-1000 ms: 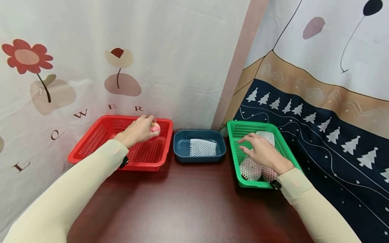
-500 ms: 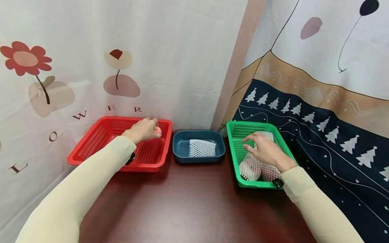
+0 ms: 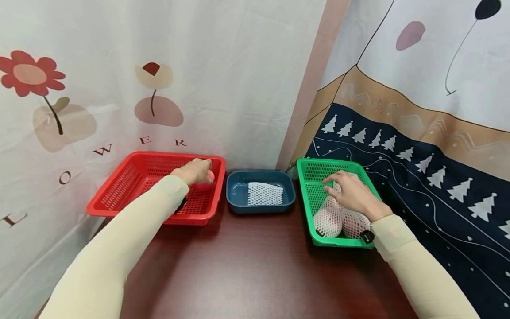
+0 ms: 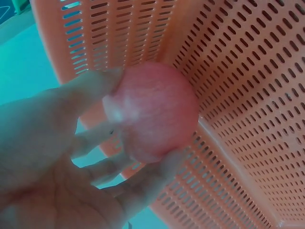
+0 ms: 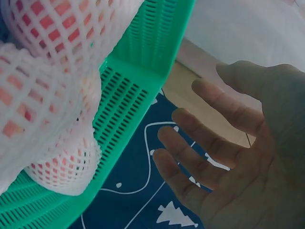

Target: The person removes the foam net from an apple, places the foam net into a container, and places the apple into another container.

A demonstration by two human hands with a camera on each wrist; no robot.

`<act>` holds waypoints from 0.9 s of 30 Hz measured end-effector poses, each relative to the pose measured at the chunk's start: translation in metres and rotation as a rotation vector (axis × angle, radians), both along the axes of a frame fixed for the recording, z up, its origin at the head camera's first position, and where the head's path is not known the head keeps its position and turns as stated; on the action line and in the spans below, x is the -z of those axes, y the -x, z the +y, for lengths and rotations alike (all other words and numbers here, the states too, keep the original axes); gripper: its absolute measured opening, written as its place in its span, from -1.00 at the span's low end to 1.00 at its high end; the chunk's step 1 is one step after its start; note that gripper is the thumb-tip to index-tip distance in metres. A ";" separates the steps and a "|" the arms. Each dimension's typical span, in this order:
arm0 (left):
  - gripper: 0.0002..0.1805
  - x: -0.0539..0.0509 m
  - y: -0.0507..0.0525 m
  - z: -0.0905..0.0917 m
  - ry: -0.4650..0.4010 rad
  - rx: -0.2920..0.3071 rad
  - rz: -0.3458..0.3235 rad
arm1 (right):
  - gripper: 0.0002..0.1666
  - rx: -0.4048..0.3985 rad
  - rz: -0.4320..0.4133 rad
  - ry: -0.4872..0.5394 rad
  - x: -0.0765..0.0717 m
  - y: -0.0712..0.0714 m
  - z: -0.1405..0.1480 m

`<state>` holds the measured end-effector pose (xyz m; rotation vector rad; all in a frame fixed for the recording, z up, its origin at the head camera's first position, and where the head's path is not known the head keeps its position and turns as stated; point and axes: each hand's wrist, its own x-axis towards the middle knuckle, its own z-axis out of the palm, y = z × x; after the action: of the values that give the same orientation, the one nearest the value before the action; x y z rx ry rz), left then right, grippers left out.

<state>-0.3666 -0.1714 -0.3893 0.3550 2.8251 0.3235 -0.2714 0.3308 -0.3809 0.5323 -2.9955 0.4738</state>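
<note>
My left hand (image 3: 194,171) is over the right end of the red basket (image 3: 199,217), holding an apple (image 4: 155,112). The left wrist view shows thumb and fingers around the apple, close to the slotted walls. Over the green basket (image 3: 324,241), my right hand (image 3: 352,192) hovers with relaxed, spread fingers and nothing in them. Below it lie several pink-red fruits in white foam nets (image 3: 328,219), partly hidden by that hand. Netted fruit (image 5: 33,100) fills the left of the right wrist view, apart from the fingers.
Between the baskets stands a small blue tray (image 3: 235,206) with a white foam net (image 3: 265,194) lying flat in it. All three containers stand on a dark reddish-brown table (image 3: 255,266). Printed curtains (image 3: 247,88) hang behind and along the right.
My left hand has moved slightly right and down with the apple, lower into the red basket. The right hand has drifted a little to the right over the green basket.
</note>
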 end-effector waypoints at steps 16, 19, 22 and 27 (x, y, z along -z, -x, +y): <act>-0.43 0.003 0.003 0.003 0.027 -0.014 -0.072 | -0.62 0.042 -0.040 0.027 -0.003 0.009 0.012; -0.41 0.003 -0.001 0.005 0.028 -0.023 -0.051 | -0.60 0.059 -0.051 0.029 -0.003 0.010 0.014; -0.38 0.000 -0.006 0.008 0.023 -0.031 -0.026 | -0.58 0.083 -0.065 0.027 -0.004 0.013 0.017; -0.27 -0.006 -0.014 0.016 0.009 -0.044 0.035 | -0.53 0.117 -0.079 0.024 -0.003 0.017 0.024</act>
<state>-0.3521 -0.1550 -0.3831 0.2995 2.8708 0.3161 -0.2887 0.3544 -0.3775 0.3416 -3.0695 0.5323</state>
